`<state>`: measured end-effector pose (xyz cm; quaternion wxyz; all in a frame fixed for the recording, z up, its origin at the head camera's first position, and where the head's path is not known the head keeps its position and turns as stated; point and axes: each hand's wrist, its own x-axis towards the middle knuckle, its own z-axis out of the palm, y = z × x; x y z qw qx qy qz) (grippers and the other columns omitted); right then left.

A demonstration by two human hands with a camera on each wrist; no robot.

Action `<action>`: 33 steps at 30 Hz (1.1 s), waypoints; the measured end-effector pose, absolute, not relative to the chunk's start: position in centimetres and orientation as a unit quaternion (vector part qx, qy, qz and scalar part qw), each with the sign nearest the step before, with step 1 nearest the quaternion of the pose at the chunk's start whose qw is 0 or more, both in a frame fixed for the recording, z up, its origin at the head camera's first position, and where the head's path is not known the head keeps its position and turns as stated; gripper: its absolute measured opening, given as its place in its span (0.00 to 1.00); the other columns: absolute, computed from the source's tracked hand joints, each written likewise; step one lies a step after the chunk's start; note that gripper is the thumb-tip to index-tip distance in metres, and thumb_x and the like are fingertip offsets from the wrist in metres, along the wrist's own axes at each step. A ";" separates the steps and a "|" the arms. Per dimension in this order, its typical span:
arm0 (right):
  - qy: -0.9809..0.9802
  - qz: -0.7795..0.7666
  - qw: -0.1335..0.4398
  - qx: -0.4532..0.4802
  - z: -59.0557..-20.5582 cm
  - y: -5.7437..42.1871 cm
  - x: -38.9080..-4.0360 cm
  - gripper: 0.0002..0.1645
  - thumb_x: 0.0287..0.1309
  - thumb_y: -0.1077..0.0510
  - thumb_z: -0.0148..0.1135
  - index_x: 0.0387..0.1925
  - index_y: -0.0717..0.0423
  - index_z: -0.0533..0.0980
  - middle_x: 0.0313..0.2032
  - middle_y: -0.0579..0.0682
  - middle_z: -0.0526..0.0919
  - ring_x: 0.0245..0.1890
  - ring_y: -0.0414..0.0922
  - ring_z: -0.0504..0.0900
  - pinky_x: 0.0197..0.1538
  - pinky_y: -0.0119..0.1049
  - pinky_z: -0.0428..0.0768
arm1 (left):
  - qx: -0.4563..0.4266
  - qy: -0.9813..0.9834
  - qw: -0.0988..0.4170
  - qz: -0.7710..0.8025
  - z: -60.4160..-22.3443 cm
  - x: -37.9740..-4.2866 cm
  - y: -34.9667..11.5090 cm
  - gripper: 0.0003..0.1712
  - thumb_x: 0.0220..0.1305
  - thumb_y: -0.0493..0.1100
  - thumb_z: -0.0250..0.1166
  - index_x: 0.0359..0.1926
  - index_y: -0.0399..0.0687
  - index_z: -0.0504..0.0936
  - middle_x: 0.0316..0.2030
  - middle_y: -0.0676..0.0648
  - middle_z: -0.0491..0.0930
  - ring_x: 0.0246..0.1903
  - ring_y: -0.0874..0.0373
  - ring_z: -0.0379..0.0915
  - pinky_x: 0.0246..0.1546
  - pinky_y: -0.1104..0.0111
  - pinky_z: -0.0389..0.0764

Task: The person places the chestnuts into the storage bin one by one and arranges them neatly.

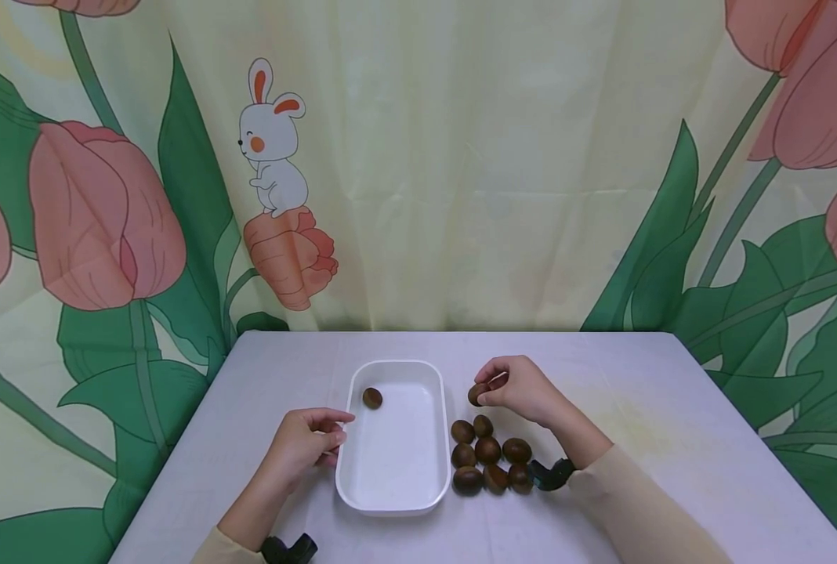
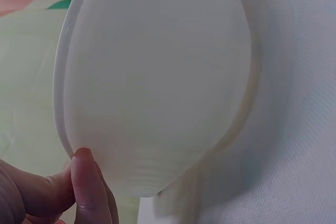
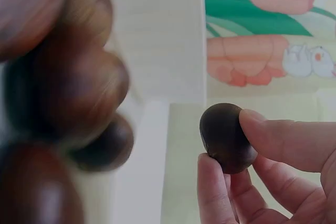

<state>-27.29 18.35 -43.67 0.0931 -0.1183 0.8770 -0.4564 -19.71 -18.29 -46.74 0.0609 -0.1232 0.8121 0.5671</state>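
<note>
A white rectangular tray (image 1: 390,462) lies on the table with one brown chestnut (image 1: 372,398) near its far left corner. At the tray's left side, my left hand (image 1: 306,446) grips the rim, thumb against the outer wall, as the left wrist view also shows on the tray (image 2: 157,77). My right hand (image 1: 520,388) pinches another chestnut (image 3: 227,137) between thumb and fingers, held above the table to the right of the tray. Closer to me, several loose chestnuts (image 1: 487,450) are grouped beside the tray's right wall, partly behind the right wrist's black camera mount.
A white cloth covers the table (image 1: 623,392). Behind its far edge hangs a curtain (image 1: 489,196) printed with tulips, a rabbit and a carrot. Black camera mounts sit on both wrists, the left one (image 1: 289,548) at the bottom of the head view.
</note>
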 end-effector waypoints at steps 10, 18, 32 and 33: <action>0.863 -0.478 0.080 -0.143 -42.2 14.8 -28.0 0.12 0.56 0.63 0.79 0.42 0.53 0.88 0.38 0.48 0.92 0.39 0.44 0.88 0.46 0.38 0.84 | -0.126 0.813 0.062 0.565 -46.5 -19.6 -18.2 0.16 0.65 0.28 0.72 0.52 0.43 0.92 0.38 0.42 0.82 0.28 0.53 0.81 0.26 0.65 0.87; 0.850 -0.494 0.090 -0.160 -41.0 11.7 -28.5 0.12 0.56 0.64 0.78 0.42 0.52 0.88 0.38 0.48 0.91 0.40 0.44 0.88 0.45 0.37 0.84 | -0.123 0.813 0.059 0.567 -46.3 -19.5 -18.2 0.16 0.65 0.27 0.72 0.52 0.42 0.92 0.38 0.42 0.82 0.27 0.53 0.80 0.26 0.66 0.87; 0.824 -0.512 0.142 -0.197 -41.7 6.0 -30.2 0.13 0.55 0.65 0.80 0.42 0.55 0.89 0.36 0.50 0.91 0.38 0.43 0.87 0.46 0.34 0.85 | -0.136 0.819 0.072 0.554 -46.4 -19.7 -18.3 0.16 0.67 0.30 0.72 0.52 0.47 0.93 0.39 0.42 0.83 0.29 0.52 0.80 0.28 0.66 0.88; 0.824 -0.510 0.145 -0.200 -41.9 5.6 -30.3 0.13 0.55 0.65 0.80 0.42 0.55 0.89 0.36 0.50 0.91 0.38 0.43 0.86 0.46 0.34 0.85 | -0.136 0.818 0.072 0.554 -46.4 -19.7 -18.3 0.16 0.66 0.30 0.72 0.52 0.47 0.93 0.39 0.42 0.83 0.29 0.52 0.80 0.28 0.66 0.88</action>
